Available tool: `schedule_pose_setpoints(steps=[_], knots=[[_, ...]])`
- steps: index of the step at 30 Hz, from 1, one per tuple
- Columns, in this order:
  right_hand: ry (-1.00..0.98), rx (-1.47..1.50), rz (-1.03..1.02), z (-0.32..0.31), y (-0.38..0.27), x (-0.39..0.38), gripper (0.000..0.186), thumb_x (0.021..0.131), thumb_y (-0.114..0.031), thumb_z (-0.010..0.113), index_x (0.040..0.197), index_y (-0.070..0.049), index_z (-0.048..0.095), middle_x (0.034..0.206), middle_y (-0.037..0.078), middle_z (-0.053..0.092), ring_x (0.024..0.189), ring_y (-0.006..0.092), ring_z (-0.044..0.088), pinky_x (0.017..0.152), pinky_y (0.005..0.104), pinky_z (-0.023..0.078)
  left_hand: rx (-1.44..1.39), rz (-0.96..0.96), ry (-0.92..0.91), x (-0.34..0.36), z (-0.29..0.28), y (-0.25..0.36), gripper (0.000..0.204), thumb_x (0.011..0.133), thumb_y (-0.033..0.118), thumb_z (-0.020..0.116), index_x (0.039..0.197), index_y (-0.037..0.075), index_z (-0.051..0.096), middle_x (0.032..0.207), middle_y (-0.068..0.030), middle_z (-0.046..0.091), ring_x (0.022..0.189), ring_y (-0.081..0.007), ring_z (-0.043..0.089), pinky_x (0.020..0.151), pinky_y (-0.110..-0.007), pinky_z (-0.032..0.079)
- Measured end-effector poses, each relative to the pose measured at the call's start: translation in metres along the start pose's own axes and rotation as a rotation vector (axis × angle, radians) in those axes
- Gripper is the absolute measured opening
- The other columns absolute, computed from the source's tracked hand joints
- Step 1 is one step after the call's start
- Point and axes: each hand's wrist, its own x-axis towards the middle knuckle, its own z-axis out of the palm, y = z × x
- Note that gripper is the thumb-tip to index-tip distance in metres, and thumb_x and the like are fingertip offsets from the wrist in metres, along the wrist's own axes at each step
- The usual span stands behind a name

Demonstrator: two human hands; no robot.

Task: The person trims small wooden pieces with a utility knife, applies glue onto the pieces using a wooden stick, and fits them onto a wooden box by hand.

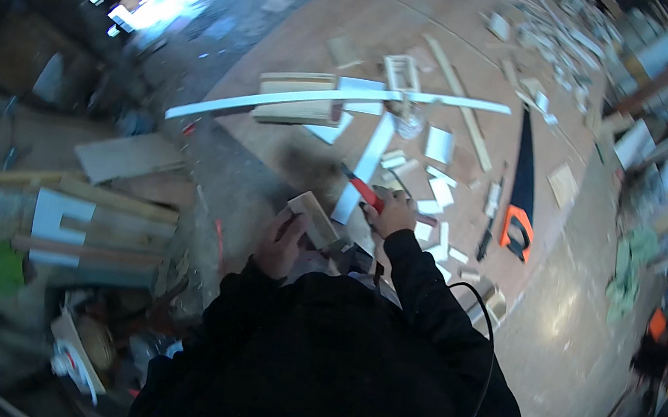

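Black clothing (328, 363) is hiding six o'clock; left hand (281, 245) is clasping wood (315, 221), right hand (395, 214) a red tool (366, 192) (tip blurring), tabletop edge (277, 48) stretching toward eleven.

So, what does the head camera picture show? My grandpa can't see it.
A person's right hand grips a red tool near a wooden piece held in the left hand. White scraps, a thin wooden stick and an orange-handled saw lie on a brown surface.
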Motion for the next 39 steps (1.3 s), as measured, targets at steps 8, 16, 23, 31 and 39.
schedule_pose_setpoints(steps=[8,16,23,31,39], knots=[[-0.071,-0.253,-0.184,0.035,0.022,0.022,0.051,0.079,-0.036,0.07,0.126,-0.022,0.057,0.116,0.009,0.063,0.108,0.0314,0.058,0.09,0.0496,0.045,-0.024,0.136,0.027,-0.031,0.02,0.02,0.027,0.101,0.016,0.046,0.124,0.003,0.041,0.105,-0.018,0.065,0.066,-0.0119,0.055,0.059,-0.027,0.048],[0.044,0.564,-0.254,-0.015,0.027,0.034,0.047,0.09,-0.021,0.058,0.133,-0.003,0.052,0.118,0.023,0.06,0.111,0.0379,0.058,0.095,0.0409,0.046,0.053,0.11,0.062,-0.032,0.03,0.033,0.025,0.1,0.013,0.046,0.121,0.001,0.043,0.095,-0.0137,0.065,0.064,-0.0085,0.051,0.058,-0.024,0.045],[-0.095,0.72,-0.6,-0.192,-0.028,-0.003,0.042,0.092,-0.017,0.058,0.132,-0.005,0.057,0.089,0.013,0.059,0.08,0.024,0.058,0.076,0.0354,0.047,0.081,0.143,0.038,-0.02,0.045,0.054,0.028,0.102,0.017,0.043,0.124,0.0,0.04,0.08,-0.009,0.059,0.056,-0.0086,0.049,0.052,-0.024,0.042],[0.099,0.413,-0.853,-0.226,-0.038,-0.02,0.053,0.072,-0.016,0.078,0.123,-0.016,0.067,0.072,0.003,0.045,0.056,0.0172,0.05,0.049,0.0307,0.043,0.166,0.235,0.013,-0.007,0.07,0.063,0.034,0.102,0.015,0.039,0.131,-0.002,0.04,0.079,-0.0071,0.058,0.057,-0.0095,0.051,0.054,-0.024,0.043],[0.139,0.378,-0.821,-0.238,-0.042,-0.022,0.05,0.072,-0.015,0.078,0.122,-0.019,0.068,0.071,0.003,0.046,0.053,0.0172,0.05,0.048,0.0308,0.044,0.457,0.382,0.006,-0.005,0.069,0.068,0.037,0.099,0.01,0.039,0.133,-0.004,0.04,0.071,-0.0067,0.058,0.058,-0.0112,0.054,0.055,-0.026,0.043]])
